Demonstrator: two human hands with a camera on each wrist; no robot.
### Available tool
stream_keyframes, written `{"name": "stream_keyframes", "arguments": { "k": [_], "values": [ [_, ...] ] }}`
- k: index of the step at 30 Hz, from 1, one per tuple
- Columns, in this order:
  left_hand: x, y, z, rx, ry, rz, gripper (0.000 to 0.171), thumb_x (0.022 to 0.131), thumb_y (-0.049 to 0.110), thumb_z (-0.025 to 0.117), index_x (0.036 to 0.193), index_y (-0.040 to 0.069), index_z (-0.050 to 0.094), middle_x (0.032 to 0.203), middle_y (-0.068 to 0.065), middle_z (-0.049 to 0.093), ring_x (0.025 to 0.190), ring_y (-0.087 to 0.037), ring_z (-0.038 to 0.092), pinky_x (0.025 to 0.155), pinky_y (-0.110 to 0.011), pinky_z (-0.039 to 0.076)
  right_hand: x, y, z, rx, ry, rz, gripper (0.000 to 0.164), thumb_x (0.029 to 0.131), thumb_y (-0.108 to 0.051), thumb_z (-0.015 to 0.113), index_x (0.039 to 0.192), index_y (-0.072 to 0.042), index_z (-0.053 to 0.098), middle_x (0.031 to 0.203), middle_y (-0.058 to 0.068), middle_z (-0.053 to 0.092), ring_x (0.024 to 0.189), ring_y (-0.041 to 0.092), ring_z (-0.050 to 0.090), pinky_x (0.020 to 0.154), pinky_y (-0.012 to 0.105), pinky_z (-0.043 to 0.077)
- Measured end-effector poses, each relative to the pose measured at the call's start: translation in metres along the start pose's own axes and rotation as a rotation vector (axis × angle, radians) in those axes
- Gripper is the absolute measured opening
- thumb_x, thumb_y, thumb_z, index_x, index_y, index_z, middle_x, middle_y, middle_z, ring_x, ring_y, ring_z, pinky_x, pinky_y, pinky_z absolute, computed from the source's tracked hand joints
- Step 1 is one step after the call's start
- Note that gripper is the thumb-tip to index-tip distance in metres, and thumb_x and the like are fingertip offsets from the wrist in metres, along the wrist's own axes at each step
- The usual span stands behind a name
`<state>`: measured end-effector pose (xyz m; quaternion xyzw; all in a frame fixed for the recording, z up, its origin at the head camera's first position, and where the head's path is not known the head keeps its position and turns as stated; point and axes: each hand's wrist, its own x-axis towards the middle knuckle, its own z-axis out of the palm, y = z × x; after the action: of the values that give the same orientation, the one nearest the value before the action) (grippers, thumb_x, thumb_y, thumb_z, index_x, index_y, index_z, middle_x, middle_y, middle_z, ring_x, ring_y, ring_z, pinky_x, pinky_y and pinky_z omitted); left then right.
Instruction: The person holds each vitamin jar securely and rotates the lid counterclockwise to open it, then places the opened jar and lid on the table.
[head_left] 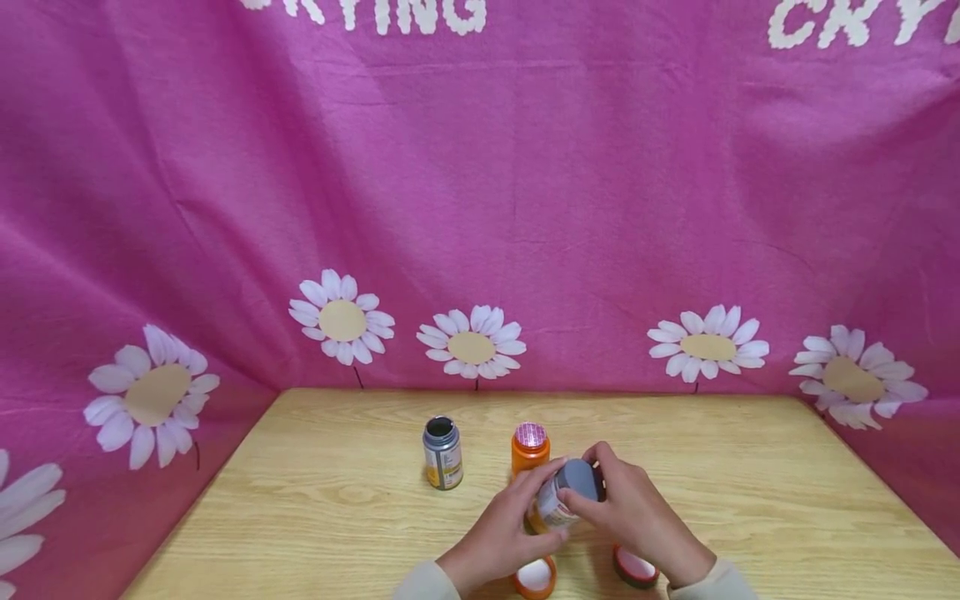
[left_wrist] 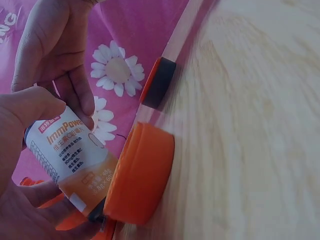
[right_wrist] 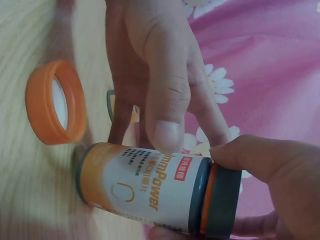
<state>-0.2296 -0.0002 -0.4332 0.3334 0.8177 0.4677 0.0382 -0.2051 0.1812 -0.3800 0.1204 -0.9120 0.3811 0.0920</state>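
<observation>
My left hand (head_left: 501,531) grips a tilted vitamin bottle (right_wrist: 145,185), its thumb lying on the label, which is white and orange and reads ImmPower. At the bottle's top sits a dark grey cap (right_wrist: 223,200) with an orange band showing at its lower edge. The right hand (head_left: 637,510) holds this cap between thumb and fingers. Both hands are above the table, in front of an orange bottle (head_left: 530,444) with a patterned seal over its mouth. Farther left, an uncapped dark grey bottle (head_left: 443,457) stands upright, its dark mouth showing.
An orange cap (head_left: 535,578) with a white lining lies below the left hand. Under the right hand lies a dark cap (head_left: 636,567) with a red inner rim. A pink cloth (head_left: 585,208) with daisies hangs behind and beside the wooden table (head_left: 315,500).
</observation>
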Motion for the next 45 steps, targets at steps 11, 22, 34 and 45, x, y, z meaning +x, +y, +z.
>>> {"name": "stream_keyframes", "arguments": {
  "k": [11,22,34,45],
  "values": [
    [-0.01,-0.011,-0.01,-0.011,0.029,0.052,0.067,0.081,0.031,0.066,0.137,0.037,0.029,0.128,0.011,0.043,0.11,-0.007,0.045,0.089,-0.029,0.041,-0.003,-0.004,0.012,0.021,0.016,-0.023,0.041,0.072,-0.033,0.074,0.094,-0.011,0.049,0.073,-0.003,0.057,0.061,0.007,0.053,0.052,0.021,0.044],
    [-0.019,-0.024,-0.025,-0.048,0.067,-0.031,0.053,0.073,0.043,0.07,0.12,0.036,0.046,0.113,0.014,0.051,0.102,-0.006,0.048,0.082,-0.026,0.044,-0.004,-0.011,0.024,0.12,-0.089,-0.067,0.046,0.075,-0.04,0.07,0.099,-0.009,0.047,0.08,0.0,0.059,0.063,0.009,0.056,0.054,0.021,0.047],
    [-0.021,-0.028,-0.026,0.072,0.097,-0.032,0.057,0.067,0.037,0.078,0.113,0.036,0.044,0.107,0.016,0.048,0.1,-0.006,0.044,0.085,-0.028,0.041,-0.007,-0.015,0.03,0.129,-0.101,-0.107,0.047,0.075,-0.042,0.069,0.101,-0.01,0.046,0.083,-0.001,0.06,0.065,0.008,0.057,0.056,0.02,0.047],
    [-0.024,-0.029,-0.03,-0.011,0.101,0.035,0.052,0.069,0.035,0.076,0.113,0.028,0.05,0.108,0.01,0.052,0.093,-0.007,0.049,0.08,-0.023,0.042,-0.006,-0.015,0.03,0.076,-0.078,-0.089,0.042,0.076,-0.045,0.067,0.098,-0.013,0.052,0.079,-0.006,0.057,0.067,0.007,0.056,0.057,0.02,0.046]
  ]
}}
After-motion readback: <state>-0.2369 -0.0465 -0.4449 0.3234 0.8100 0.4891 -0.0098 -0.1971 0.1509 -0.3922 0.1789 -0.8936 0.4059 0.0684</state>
